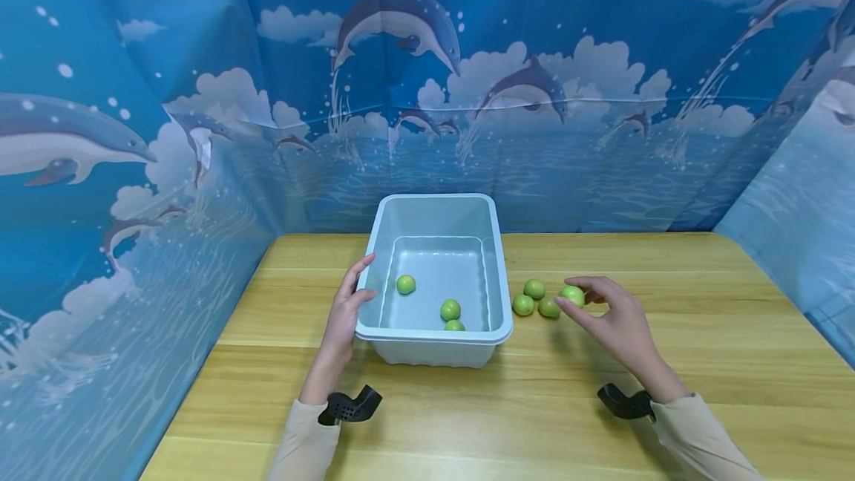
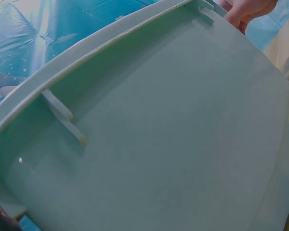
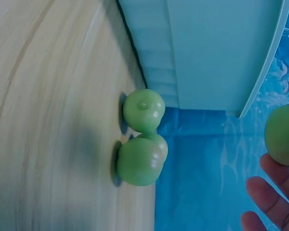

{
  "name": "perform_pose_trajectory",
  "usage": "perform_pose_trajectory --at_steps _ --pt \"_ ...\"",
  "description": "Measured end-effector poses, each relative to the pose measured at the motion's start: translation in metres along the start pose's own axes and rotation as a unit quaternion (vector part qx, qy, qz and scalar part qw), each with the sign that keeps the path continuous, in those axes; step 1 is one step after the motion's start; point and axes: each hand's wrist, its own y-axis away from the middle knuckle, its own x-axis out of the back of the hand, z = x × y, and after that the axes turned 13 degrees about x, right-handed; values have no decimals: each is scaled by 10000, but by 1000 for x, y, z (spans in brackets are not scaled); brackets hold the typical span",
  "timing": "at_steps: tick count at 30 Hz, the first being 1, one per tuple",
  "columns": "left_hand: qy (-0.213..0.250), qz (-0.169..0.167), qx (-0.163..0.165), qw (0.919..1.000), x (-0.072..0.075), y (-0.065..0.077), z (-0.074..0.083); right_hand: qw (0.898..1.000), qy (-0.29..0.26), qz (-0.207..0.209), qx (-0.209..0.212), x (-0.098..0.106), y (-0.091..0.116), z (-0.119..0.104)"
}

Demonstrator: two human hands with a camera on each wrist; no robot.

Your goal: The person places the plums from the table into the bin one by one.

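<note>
From the head view, the left hand (image 1: 344,310) grips the left rim of the tub (image 1: 434,335), apparently to steady it; right of the tub, the right hand (image 1: 621,325) pinches a green fruit (image 1: 572,295) between thumb and fingers. Three fruits (image 1: 450,309) lie inside the tub, three loose fruits (image 1: 523,305) just beside its right wall, and the bench (image 1: 467,421) leaves room beyond them. In the left wrist view, the tub's side fills most of the space; I cannot make out the grip. In the right wrist view, open air separates the held fruit from the tub's edge.
</note>
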Motion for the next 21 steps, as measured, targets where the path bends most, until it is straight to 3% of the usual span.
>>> perform_pose_trajectory --at_steps 13,21 --pt "30 -22 8 10000 0 0 0 9989 -123 229 386 -1 -6 -7" --pt "-89 20 -155 9998 0 -3 -4 9984 -108 246 488 -1 -8 -11"
